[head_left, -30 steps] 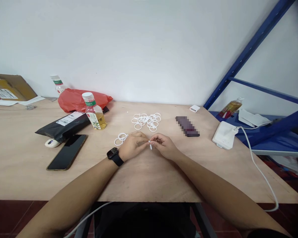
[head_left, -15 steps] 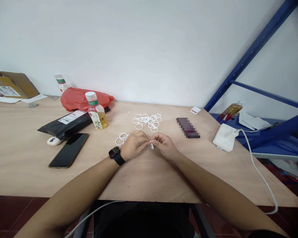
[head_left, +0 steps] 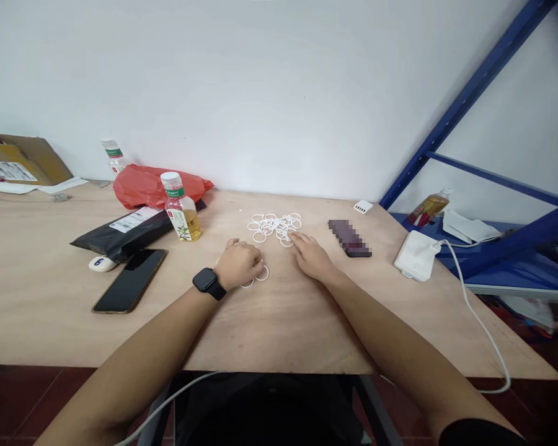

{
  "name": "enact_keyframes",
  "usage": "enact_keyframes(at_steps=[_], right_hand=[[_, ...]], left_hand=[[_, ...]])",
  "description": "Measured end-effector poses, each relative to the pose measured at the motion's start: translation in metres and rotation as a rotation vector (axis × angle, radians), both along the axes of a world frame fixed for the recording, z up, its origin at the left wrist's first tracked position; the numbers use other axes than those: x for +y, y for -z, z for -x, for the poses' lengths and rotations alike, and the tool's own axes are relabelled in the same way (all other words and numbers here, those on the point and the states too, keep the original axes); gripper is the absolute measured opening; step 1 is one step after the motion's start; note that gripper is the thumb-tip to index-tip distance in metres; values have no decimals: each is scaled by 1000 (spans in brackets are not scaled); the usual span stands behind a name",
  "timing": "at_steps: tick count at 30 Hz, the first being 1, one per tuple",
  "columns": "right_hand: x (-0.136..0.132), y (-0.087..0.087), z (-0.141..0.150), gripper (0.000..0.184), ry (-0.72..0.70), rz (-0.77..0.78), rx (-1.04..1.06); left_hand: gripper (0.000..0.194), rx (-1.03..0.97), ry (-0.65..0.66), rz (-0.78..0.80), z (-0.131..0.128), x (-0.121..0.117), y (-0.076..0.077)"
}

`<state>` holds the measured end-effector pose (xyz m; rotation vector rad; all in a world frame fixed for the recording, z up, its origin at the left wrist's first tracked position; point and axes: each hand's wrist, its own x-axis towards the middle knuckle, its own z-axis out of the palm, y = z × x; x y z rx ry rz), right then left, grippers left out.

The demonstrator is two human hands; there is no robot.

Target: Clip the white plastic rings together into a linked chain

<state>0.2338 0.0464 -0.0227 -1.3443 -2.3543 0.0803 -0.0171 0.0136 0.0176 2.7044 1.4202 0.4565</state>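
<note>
My left hand (head_left: 240,264), with a black watch (head_left: 208,282) on its wrist, is curled and closed low over the table. Thin white plastic rings (head_left: 263,276) stick out from under its fingertips; the hand partly hides them, and its grip on them is mostly out of sight. To its right, my right hand (head_left: 312,256) has its fingers stretched forward and nothing visible in its palm. Its fingertips touch the near right edge of a pile of white rings (head_left: 272,225), which carry small tabs or links.
Left stand a tea bottle (head_left: 182,214), red bag (head_left: 144,186), black parcel (head_left: 121,232), phone (head_left: 130,282) and white earbud case (head_left: 102,264). Right are a blurred-out dark device (head_left: 350,238), a white charger (head_left: 416,255) with cable, and a blue rack (head_left: 474,105).
My hands, together at a small white ring before, have moved apart. The left went left and its fingers curled over rings; the right opened and reached forward to the pile's edge.
</note>
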Motion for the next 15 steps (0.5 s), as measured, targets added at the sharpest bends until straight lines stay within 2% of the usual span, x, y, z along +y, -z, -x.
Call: enact_keyframes(at_steps=[3,6,15], right_hand=[[-3,1,3,45,18,0,-58],[-6,4,4,37,73,22,-24],[-3,4,0,28,116,35,334]], left_hand=[[26,16,-21,11,-1,-1,1],[30,-16,-29,0,-2,-2,1],[26,-163,114,-69,-2,2,11]])
